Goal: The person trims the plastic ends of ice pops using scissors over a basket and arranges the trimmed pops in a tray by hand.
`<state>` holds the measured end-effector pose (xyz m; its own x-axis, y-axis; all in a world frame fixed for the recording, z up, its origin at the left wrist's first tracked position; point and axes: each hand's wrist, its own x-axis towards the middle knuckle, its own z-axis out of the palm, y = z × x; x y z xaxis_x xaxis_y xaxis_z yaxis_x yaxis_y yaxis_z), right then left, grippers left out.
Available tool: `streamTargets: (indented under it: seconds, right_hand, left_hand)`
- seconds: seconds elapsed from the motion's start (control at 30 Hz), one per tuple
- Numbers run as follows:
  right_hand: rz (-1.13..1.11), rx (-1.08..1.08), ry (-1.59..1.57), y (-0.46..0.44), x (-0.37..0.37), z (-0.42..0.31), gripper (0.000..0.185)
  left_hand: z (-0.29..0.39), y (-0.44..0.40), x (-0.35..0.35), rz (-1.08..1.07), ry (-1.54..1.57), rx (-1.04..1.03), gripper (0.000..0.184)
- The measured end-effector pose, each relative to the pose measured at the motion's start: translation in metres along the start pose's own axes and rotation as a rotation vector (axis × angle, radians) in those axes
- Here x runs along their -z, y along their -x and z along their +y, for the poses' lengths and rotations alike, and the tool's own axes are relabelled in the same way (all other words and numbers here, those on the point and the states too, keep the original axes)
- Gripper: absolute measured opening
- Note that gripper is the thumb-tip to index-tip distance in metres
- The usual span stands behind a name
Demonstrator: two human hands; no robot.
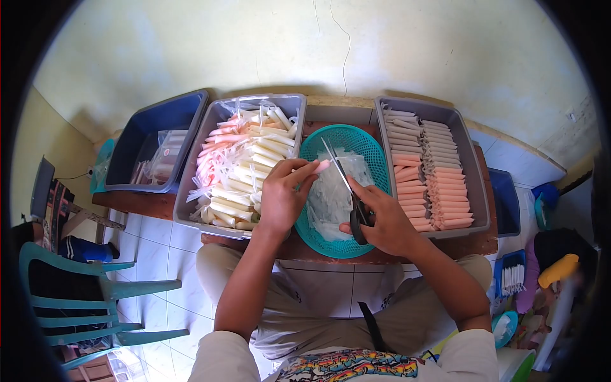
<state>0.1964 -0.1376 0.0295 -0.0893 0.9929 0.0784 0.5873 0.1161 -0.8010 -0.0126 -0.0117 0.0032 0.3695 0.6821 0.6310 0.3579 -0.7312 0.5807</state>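
Left fingers (pixel 305 170) pinching a pink tube (pixel 323 166), right fingers (pixel 365 195) gripping scissors (pixel 354 200), so imo keep skin clear of the blades (pixel 342 170).

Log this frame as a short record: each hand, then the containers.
Left hand: pinching a pink stick
Right hand: holding black-handled scissors, blades near the stick
Teal basket: clear plastic scraps, beneath the hands
Left gray tub: jumbled pink and cream sticks
Right gray tub: stacked sticks, pink nearer, paler farther
Blue tub, far left: clear packets
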Motion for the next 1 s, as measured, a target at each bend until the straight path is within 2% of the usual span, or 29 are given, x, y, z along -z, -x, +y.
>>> streamTargets:
  seconds: [0.7, 1.0]
  right_hand:
    - [-0.018, 0.008, 0.096, -0.003, -0.018, 0.007, 0.096]
    - [-0.008, -0.066, 0.005, -0.004, -0.019, 0.012, 0.095]
  left_hand:
    - [-0.009, 0.002, 0.002, -0.099, -0.067, -0.014, 0.038]
    - [-0.012, 0.003, 0.003, -0.082, -0.070, -0.007, 0.038]
